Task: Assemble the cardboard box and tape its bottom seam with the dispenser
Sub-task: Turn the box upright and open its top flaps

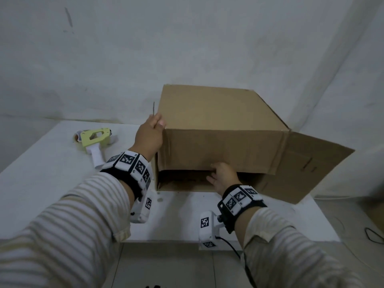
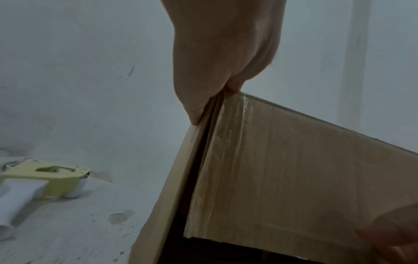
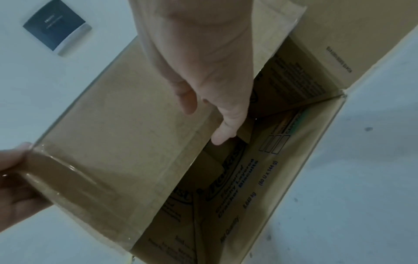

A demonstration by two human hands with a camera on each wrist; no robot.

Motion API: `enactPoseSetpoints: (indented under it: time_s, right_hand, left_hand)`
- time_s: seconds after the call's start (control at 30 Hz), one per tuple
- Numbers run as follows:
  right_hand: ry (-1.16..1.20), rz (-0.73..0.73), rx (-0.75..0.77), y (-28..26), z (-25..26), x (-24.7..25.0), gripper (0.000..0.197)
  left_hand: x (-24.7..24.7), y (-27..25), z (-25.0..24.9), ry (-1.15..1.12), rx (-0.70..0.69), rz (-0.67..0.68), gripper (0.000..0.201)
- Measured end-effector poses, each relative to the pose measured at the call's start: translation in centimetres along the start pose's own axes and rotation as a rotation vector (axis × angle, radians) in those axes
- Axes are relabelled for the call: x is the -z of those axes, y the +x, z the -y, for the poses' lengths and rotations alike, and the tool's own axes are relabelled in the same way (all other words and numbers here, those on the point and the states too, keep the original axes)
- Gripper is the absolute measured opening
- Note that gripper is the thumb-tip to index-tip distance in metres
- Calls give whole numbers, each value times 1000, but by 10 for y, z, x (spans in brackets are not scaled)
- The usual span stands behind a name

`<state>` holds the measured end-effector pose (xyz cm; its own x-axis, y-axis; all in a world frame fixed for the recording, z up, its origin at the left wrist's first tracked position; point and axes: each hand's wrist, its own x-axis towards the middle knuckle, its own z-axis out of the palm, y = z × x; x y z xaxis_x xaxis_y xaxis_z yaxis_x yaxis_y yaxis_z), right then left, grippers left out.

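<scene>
you are looking down at a brown cardboard box [image 1: 218, 129] lying on its side on a white counter [image 1: 52, 175], its open end facing you. your left hand [image 1: 150, 134] pinches the upper left corner of the box, thumb on one side of the cardboard edge and fingers on the other; the left wrist view shows that edge covered in shiny clear tape. your right hand [image 1: 223, 176] reaches to the lower edge of the front flap [image 1: 220, 150], which hangs down over most of the opening. its fingers are fairly straight and slip under and behind the flap's edge; the right wrist view shows them against the flap, with printed lettering visible on the box's inner walls. another flap [image 1: 311, 165] sticks out open on the right side of the box, past the edge of the counter.

a tape dispenser [image 1: 94, 140] with a pale yellow frame and white handle lies on the counter to the left of the box, near your left hand and apart from it.

the counter stands against a pale grey, scuffed wall [image 1: 187, 38]. tiled floor [image 1: 166, 267] shows below, with a dark cable [image 1: 374, 235] lying at the far right.
</scene>
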<state>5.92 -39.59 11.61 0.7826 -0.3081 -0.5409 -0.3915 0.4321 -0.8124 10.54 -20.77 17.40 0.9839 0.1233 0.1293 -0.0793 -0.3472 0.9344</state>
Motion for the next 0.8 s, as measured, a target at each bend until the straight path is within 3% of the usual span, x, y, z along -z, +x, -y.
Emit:
enactPoseSetpoints:
  time_s: [0.17,0.33,0.43,0.53,0.63,0.8]
  right_hand:
    - [15,1,-26,-12,5,10,48]
    - [-112,-23,11,-32,6,22,32]
    - [-159,-6,110,-46,9,32,19]
    - [-176,-10,227,-57,14,41,11]
    - [-172,-57,352,-72,22,45,18]
    - [-153,-3,664,-100,50,37,22]
  left_hand:
    - [2,0,-3,54,4,-22,45]
    - [6,-3,-11,95,-18,-95,39]
    - [11,-8,-11,136,-41,-57,38]
    - [19,-12,-11,165,-46,46,55]
    - [19,-28,-19,96,-89,212,60]
    - [14,-34,-17,50,-80,152,47]
